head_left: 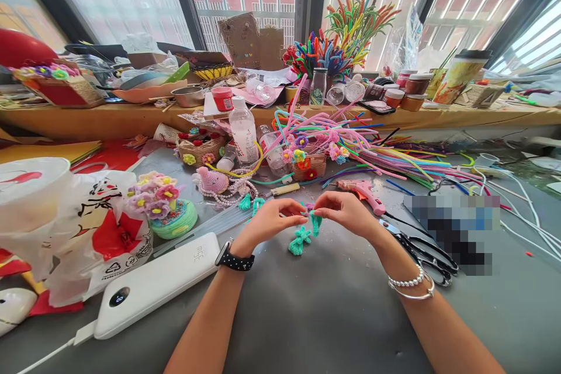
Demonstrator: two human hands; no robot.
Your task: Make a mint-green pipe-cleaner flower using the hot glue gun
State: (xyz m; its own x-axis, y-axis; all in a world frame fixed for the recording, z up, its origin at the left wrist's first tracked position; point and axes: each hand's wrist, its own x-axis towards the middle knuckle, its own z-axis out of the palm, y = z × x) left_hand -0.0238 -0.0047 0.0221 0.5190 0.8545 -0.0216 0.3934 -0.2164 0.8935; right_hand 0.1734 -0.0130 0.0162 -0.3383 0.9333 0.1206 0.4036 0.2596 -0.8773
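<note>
My left hand and my right hand meet over the middle of the grey table. Both pinch a small teal pipe-cleaner piece with a bit of pink at its top. Their fingers are curled closed around it. Just below the hands a teal pipe-cleaner flower shape lies on the table. A black dotted watch sits on my left wrist, and pearl and silver bracelets on my right.
A white power bank lies at the left, black scissors and a pink glue gun at the right. Loose coloured pipe cleaners, small flower baskets, plastic bottles and a plastic bag crowd the back and left.
</note>
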